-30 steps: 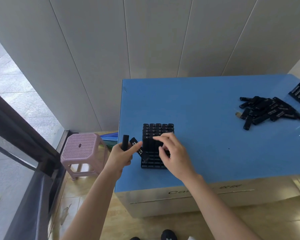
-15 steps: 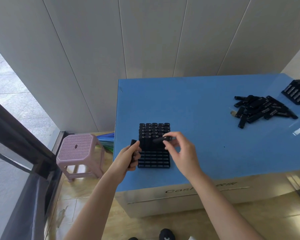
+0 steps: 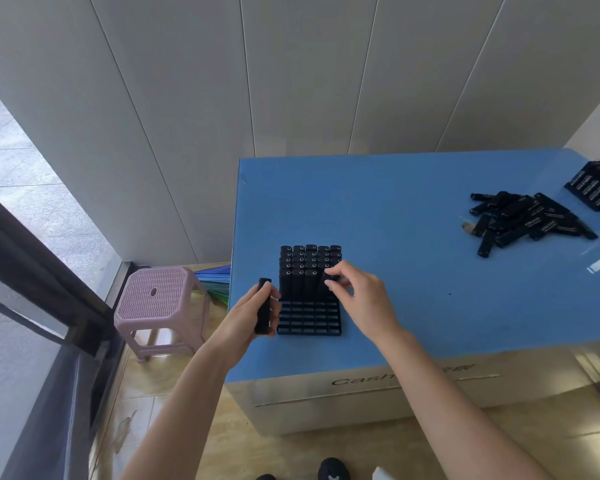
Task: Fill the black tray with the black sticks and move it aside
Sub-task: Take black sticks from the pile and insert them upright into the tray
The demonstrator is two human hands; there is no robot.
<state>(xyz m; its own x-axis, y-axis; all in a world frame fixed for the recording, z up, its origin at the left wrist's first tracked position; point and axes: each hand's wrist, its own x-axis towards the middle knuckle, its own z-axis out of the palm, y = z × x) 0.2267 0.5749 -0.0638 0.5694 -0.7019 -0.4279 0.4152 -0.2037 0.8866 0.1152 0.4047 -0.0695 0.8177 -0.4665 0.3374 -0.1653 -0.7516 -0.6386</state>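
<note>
A black gridded tray (image 3: 309,318) lies near the front left corner of the blue table (image 3: 413,271). Its far rows hold several upright black sticks (image 3: 309,263); its near rows show empty slots. My left hand (image 3: 253,315) grips one black stick (image 3: 263,306) upright just left of the tray. My right hand (image 3: 361,296) pinches the top of another stick (image 3: 330,279) standing at the right end of the nearest filled row. A loose pile of black sticks (image 3: 523,220) lies at the far right of the table.
A second black tray with sticks (image 3: 598,187) sits at the table's far right edge. A pink plastic stool (image 3: 160,299) stands on the floor left of the table, beside a dark window frame. Grey wall panels rise behind the table.
My right hand turned its stick from lying crosswise over the tray to upright in the nearest filled row. My left hand now shows one stick where earlier it held two.
</note>
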